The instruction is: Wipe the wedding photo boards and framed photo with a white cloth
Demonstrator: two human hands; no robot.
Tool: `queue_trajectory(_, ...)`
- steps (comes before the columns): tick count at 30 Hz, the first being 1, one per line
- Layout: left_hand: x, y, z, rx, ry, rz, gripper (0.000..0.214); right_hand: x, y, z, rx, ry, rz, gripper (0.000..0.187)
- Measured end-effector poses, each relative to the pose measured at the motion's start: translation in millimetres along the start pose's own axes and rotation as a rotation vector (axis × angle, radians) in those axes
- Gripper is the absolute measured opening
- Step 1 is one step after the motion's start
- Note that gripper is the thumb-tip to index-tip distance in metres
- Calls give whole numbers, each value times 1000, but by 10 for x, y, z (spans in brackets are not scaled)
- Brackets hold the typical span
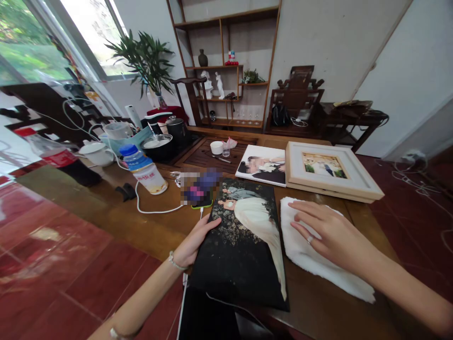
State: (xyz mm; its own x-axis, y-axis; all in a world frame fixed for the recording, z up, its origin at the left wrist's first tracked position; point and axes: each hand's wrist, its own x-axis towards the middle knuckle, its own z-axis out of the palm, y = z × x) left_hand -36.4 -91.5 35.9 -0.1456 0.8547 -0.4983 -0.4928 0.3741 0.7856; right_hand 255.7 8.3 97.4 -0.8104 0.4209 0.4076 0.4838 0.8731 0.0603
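A dark photo panel (226, 264) with a wedding couple on it leans over the table's near edge. My left hand (198, 236) grips its left side, thumb on the face and the other fingers hidden behind. On the right, my right hand (323, 231) is over a folded white cloth (332, 269), fingers apart and a ring on one of them. Whether those fingertips touch the cloth I cannot tell. Just past the panel's left top corner, a phone (202, 203) with a white cable lies on the table, its screen blurred out.
Behind the cloth lie a framed wedding photo (357, 177) and a white-edged photo panel (264, 165). A blue-capped bottle (145, 170), a cola bottle (63, 158) and a black pot (157, 146) stand at left. A small white cup (217, 147) sits on the tea tray (198, 153).
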Motion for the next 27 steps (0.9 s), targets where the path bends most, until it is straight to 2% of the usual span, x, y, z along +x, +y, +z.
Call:
queue_trajectory(3,44,37,-40,230,16,140,44,357,275,210,-134,-160,15,24)
queue_trajectory(6,80,17,-134,489,-2,356,58,762,608,444,-167,-244,36,23)
queue_trajectory(9,92,-50,-221,731,54,520,74,1077,875,656,-184,-341,44,31)
queue_trajectory(14,89,-94,-271,999,83,632,71,1294,1050,940,-206,-492,99,54)
queue_trajectory(18,3,-33,-278,1123,167,748,64,1337,1106,1034,-203,-575,136,53)
queue_trajectory(20,-118,-23,-266,1208,94,804,59,1353,1150,1039,-195,-605,149,53)
queue_trajectory(21,-189,-34,-255,1264,-12,814,62,1360,1174,1039,-190,-618,155,53)
queue_trajectory(23,-324,-86,-232,1410,-266,788,84,1379,1217,1047,-184,-643,162,56)
queue_trajectory(24,-374,-124,-223,1478,-337,781,96,1389,1232,1057,-183,-655,163,58)
queue_trajectory(25,-409,-163,-217,1541,-363,788,104,1401,1242,1072,-185,-667,163,60)
queue_trajectory(27,-432,-233,-218,1648,-360,818,105,1425,1242,1108,-196,-690,162,61)
